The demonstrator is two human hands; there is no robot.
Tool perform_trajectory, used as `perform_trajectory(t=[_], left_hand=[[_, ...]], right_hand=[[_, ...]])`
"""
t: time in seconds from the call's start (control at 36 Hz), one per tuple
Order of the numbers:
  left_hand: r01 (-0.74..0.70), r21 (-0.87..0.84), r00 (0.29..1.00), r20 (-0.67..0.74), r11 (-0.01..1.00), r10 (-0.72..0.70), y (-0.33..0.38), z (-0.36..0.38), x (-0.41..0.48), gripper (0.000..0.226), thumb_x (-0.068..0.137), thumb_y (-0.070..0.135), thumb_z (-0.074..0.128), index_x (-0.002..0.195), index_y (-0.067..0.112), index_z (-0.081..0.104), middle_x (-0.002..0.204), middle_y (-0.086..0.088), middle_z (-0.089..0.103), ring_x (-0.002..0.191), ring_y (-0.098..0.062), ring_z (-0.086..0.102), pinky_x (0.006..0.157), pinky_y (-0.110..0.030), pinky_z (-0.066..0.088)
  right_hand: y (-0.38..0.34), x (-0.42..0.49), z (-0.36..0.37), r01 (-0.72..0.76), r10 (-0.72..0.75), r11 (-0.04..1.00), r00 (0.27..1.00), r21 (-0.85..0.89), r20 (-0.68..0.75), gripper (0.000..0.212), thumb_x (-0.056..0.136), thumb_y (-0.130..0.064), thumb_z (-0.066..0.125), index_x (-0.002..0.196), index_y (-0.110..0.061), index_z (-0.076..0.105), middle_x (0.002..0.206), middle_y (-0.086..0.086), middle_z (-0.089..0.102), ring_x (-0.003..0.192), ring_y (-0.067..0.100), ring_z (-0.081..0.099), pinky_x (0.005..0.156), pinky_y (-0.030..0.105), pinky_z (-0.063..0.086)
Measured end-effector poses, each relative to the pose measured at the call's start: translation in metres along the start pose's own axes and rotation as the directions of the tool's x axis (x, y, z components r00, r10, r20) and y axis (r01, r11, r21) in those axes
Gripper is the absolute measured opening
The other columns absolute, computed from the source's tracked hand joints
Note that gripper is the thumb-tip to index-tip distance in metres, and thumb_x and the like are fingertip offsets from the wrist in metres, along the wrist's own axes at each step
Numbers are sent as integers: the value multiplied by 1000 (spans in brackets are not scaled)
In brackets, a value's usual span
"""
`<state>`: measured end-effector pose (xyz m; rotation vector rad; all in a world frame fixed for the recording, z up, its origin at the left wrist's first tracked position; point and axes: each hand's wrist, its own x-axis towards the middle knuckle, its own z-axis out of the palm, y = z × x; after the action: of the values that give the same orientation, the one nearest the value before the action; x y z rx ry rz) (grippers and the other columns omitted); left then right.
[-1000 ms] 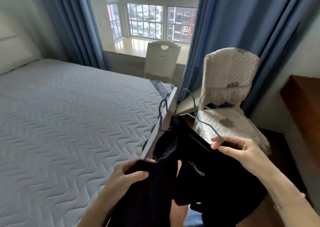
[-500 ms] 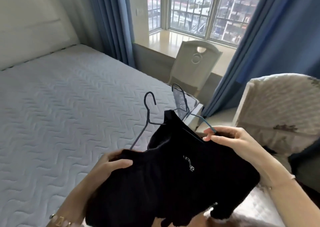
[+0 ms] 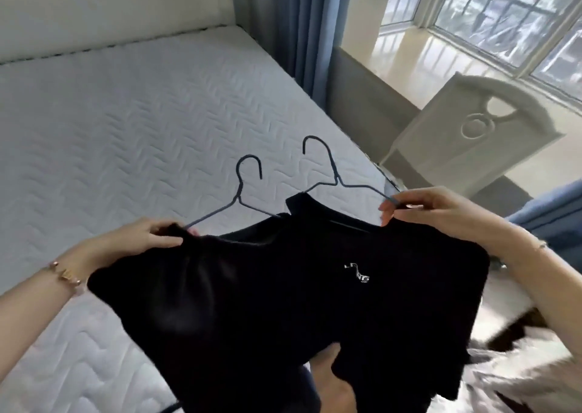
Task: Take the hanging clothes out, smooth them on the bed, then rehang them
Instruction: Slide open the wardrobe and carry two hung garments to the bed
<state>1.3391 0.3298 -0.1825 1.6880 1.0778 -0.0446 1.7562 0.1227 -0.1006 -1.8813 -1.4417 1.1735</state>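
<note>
Two black garments hang on thin blue wire hangers, held out over the corner of the bed point(image 3: 126, 122). My left hand point(image 3: 148, 237) grips the shoulder of the left black garment point(image 3: 195, 302) together with its hanger point(image 3: 242, 198). My right hand point(image 3: 425, 208) pinches the arm of the right hanger point(image 3: 333, 176), which carries a black shirt with a small white logo point(image 3: 378, 286). Both hooks point up and away from me. The garments overlap and droop in front of my legs.
The bed has a white quilted mattress and a pale headboard point(image 3: 110, 3). A white chair point(image 3: 478, 138) stands past the bed corner below the window point(image 3: 491, 12). Blue curtains point(image 3: 302, 28) hang beside it. A padded cream chair cover point(image 3: 519, 381) is at lower right.
My view has swung left and closer to the bed. Both hands have carried the garments on their hangers up and out over the mattress corner, spreading them wider apart.
</note>
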Motion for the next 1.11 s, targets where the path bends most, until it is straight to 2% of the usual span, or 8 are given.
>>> perform_trajectory(t=[0.08,0.14,0.42,0.61,0.83,0.94,1.0,1.11], left_hand=[[63,148,994,-102,987,-48,-11,-14,44,16,91,15,60,101,25,65,106,11,71,106,-7,63,96,-22,40],[96,248,983,-179,964,-52,-14,-19,64,18,91,16,58,93,34,59,102,5,66,105,-20,59,85,-16,40],[468,216,743,-622,857,-249,-53,-61,149,30,90,35,58,119,31,63,130,3,61,123,-23,52,97,-33,39],[496,149,619,-752,855,-229,-100,-92,220,23,89,34,60,111,30,67,123,2,65,118,-27,55,84,-30,35],[552,243,611,-768,798,-189,-156,-136,295,6,86,45,56,85,49,59,114,6,67,107,-27,59,92,-42,46],[566,208,511,-847,798,-143,-171,-148,323,16,90,32,56,103,30,66,118,0,65,112,-31,57,94,-41,44],[490,90,460,-872,867,-169,-180,-145,337,28,91,19,58,119,21,60,128,-10,59,119,-34,53,101,-43,40],[555,18,537,-772,832,-342,-187,-124,350,73,89,26,61,150,22,20,152,-14,30,138,-33,31,114,-49,22]], right_hand=[[14,73,-27,-7,0,971,1000,-238,-28,22,88,-15,63,78,-34,70,89,-11,72,84,3,65,80,9,43],[26,120,-41,-20,-19,935,994,-354,-109,18,86,-20,63,74,-32,68,83,-6,72,85,15,65,82,21,45],[76,321,-83,-62,-84,836,968,-545,-238,15,89,-37,51,85,-41,64,103,-3,66,94,27,57,85,39,45],[113,453,-83,-23,-184,816,937,-578,-298,20,92,-36,47,96,-35,67,115,-1,64,105,32,55,81,37,37],[143,560,-63,1,-349,754,848,-657,-398,25,96,-26,44,99,-27,69,113,11,67,101,38,57,83,40,40],[166,597,-53,-10,-344,731,858,-682,-381,26,94,-25,49,116,-21,61,125,12,60,116,36,50,99,49,38],[180,606,-41,-71,-229,690,922,-720,-311,52,90,-29,56,138,-18,39,142,12,40,133,33,33,109,58,22],[202,605,-16,-23,-118,698,982,-716,-147,72,88,-30,61,147,-10,24,147,17,35,137,33,31,112,49,24]])
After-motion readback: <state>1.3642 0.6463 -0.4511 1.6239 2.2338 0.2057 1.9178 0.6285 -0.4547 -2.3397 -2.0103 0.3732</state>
